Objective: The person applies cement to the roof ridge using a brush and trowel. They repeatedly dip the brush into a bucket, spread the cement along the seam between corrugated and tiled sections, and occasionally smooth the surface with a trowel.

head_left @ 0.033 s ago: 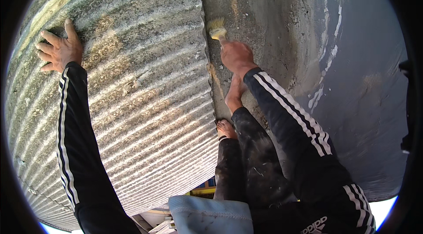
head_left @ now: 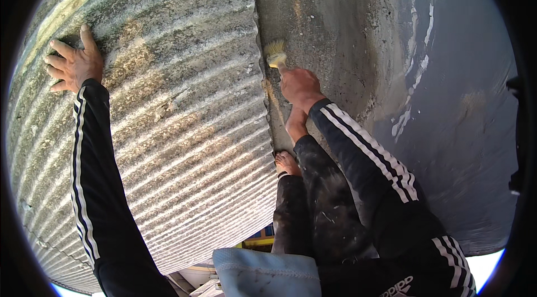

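Note:
With its fingers closed round the handle, my right hand (head_left: 302,88) holds a paintbrush (head_left: 276,54) with pale yellowish bristles. The bristles point away from me and lie at the rough grey concrete strip (head_left: 330,23), close beside the wavy edge of a corrugated roof sheet (head_left: 190,90). Most of the handle is hidden in my fist. My left hand (head_left: 81,64) rests flat on the weathered corrugated sheet at the far left, fingers spread and holding nothing.
My bare feet (head_left: 287,164) stand on the concrete strip along the sheet's edge. To the right rises a smooth dark grey surface (head_left: 458,107), with a broken white streak (head_left: 420,67) near its border. Small crumbs of debris lie on the concrete.
My right hand and the paintbrush have moved a little toward me along the sheet's edge. My left hand stays in nearly the same place on the sheet.

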